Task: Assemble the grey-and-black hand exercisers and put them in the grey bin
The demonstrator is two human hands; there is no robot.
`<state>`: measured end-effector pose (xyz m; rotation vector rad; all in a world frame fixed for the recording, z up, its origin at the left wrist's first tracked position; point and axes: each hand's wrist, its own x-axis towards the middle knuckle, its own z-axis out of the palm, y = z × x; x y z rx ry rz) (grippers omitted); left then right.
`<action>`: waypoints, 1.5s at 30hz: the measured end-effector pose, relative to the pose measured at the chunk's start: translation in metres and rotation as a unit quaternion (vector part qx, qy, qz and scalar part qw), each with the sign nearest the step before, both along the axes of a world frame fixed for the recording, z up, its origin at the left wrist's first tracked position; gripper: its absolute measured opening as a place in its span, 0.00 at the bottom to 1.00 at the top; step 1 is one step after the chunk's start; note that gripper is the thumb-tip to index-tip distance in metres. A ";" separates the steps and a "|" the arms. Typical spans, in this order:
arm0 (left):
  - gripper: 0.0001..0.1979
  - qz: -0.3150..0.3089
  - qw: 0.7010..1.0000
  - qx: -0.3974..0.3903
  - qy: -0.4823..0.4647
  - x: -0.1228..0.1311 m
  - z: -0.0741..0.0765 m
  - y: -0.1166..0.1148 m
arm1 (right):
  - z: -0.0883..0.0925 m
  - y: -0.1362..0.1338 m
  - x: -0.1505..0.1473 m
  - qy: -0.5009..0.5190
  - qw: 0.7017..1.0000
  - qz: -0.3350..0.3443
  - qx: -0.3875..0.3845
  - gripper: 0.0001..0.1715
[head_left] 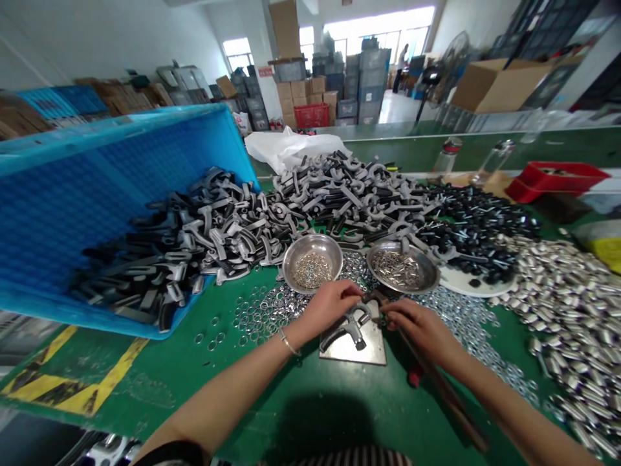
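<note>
My left hand is closed around a grey metal bracket part that rests on a small steel plate on the green table. My right hand grips a long dark-handled tool whose tip meets the part near the plate's top edge. Just beyond my hands stand two shallow steel bowls: the left bowl holds small nuts, the right bowl holds small screws.
A tipped blue crate spills grey bracket parts at left. Loose washers, black pieces and silver sleeves cover the table. A red tray, bottles and a white bag sit behind.
</note>
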<state>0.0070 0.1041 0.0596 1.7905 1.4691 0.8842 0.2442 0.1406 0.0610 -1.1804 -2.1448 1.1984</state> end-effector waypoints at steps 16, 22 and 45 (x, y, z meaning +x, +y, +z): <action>0.07 0.120 0.993 0.004 -0.006 -0.009 -0.025 -0.033 | -0.030 0.000 -0.042 -0.150 0.989 0.006 0.001 0.12; 0.07 0.104 0.991 0.026 0.082 -0.007 -0.031 -0.035 | -0.022 -0.003 -0.053 -0.290 0.946 0.037 0.138 0.07; 0.10 -0.110 0.906 0.162 0.375 -0.003 -0.029 -0.034 | -0.008 -0.037 0.004 -0.114 0.989 -0.006 -0.093 0.21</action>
